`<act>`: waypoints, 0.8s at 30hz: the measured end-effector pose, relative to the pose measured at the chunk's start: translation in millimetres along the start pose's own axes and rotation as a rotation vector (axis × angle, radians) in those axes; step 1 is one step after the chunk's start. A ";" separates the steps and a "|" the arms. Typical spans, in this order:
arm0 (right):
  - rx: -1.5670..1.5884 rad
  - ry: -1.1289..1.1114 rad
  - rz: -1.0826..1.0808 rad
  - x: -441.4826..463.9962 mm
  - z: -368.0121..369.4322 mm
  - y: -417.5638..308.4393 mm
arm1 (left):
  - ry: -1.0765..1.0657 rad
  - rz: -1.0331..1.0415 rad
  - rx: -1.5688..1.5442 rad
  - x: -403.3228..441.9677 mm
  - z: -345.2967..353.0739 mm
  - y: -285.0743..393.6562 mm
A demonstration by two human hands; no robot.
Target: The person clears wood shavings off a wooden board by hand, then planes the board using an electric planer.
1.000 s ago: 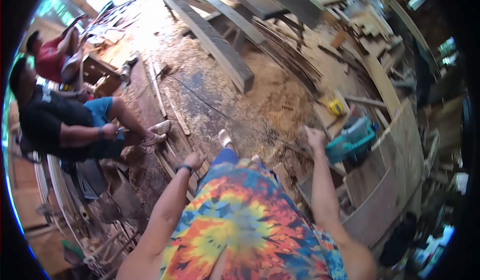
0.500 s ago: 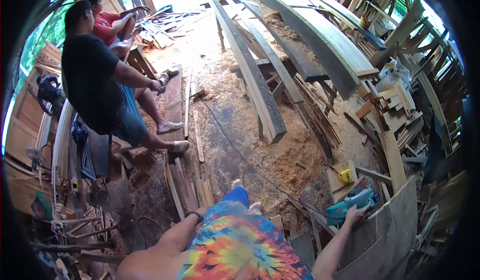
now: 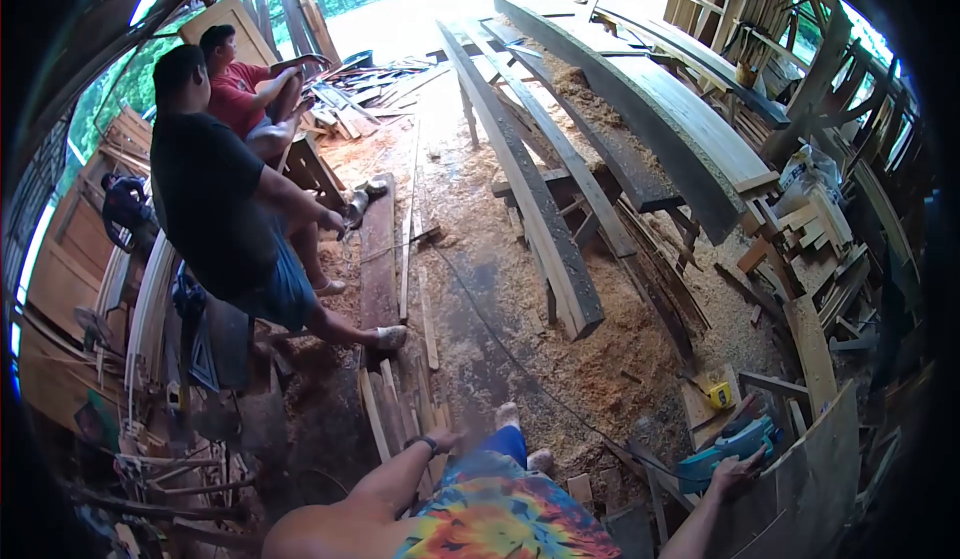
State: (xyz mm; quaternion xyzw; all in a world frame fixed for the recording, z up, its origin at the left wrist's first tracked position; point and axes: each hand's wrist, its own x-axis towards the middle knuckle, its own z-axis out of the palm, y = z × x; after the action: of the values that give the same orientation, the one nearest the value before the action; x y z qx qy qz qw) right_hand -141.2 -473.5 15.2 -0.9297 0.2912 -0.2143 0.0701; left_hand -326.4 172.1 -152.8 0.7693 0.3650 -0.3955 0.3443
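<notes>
My right hand (image 3: 738,473) is closed around the handle of a teal electric planer (image 3: 712,459), at the lower right beside an upright wooden board (image 3: 815,479). A dark cord (image 3: 520,367) runs from near the planer across the floor. Beyond the planer, a yellow tape measure (image 3: 719,394) lies on a piece of wood. My left hand (image 3: 447,443), with a dark band at the wrist, is beside my blue-clad leg, close to several thin wooden strips (image 3: 395,409). Its fingers are blurred, and I see no object in it.
Long planks (image 3: 530,194) rest on supports ahead, with wood shavings (image 3: 650,359) on and below them. At left stand a person in a black shirt (image 3: 205,179) and a seated person in red (image 3: 240,89); another person (image 3: 125,209) is farther left. Scrap wood (image 3: 830,224) is piled at right.
My view has tilted upward, so the scene sits lower and farther right. My left hand shows farther out from my shirt. My right hand stays on the planer.
</notes>
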 end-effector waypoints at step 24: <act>0.080 0.153 0.002 -13.7 -2.8 -44.9 | 0.163 0.623 0.675 135.3 -48.2 4.0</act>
State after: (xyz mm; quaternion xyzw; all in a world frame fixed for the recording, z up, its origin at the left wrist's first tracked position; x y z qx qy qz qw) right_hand -129.6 -428.8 24.2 -0.9068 0.2876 -0.2963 0.0847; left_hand -248.9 248.8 -246.5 0.9398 -0.0065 -0.3081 0.1474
